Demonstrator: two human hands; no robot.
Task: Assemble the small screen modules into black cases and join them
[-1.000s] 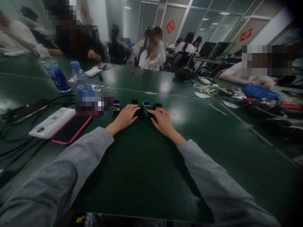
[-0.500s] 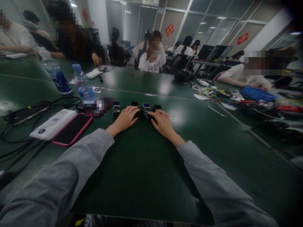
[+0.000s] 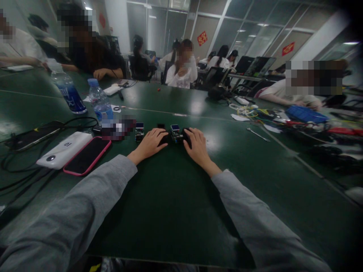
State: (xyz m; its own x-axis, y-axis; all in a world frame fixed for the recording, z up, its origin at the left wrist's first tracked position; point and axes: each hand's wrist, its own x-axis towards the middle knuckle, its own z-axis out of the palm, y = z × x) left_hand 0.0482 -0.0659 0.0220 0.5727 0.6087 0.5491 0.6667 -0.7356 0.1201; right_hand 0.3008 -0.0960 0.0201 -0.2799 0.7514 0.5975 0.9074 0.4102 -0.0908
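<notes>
My left hand (image 3: 149, 144) is curled round a small black box-like piece (image 3: 163, 139), thumb on the near side and fingers over its top. My right hand (image 3: 196, 146) holds another black piece (image 3: 186, 135) between thumb and fingers; much of it is hidden. Between the hands stands a small circuit board with a little screen (image 3: 176, 133), close to the right fingertips. A similar board with a screen (image 3: 139, 131) stands just left of my left hand. A dark top edge (image 3: 161, 125) shows behind the left fingers.
To the left lie a pink-edged phone (image 3: 87, 155), a white power bank (image 3: 65, 149) and black cables. Two water bottles (image 3: 100, 100) stand behind them. A wrench (image 3: 257, 134), tangled wires and a blue tray (image 3: 306, 113) lie right on the green table (image 3: 170, 211). Several people sit around.
My right fingers have moved off the circuit board onto the black piece beside it. The left hand has closed more round its black piece. Across the table, a person's hand has shifted left.
</notes>
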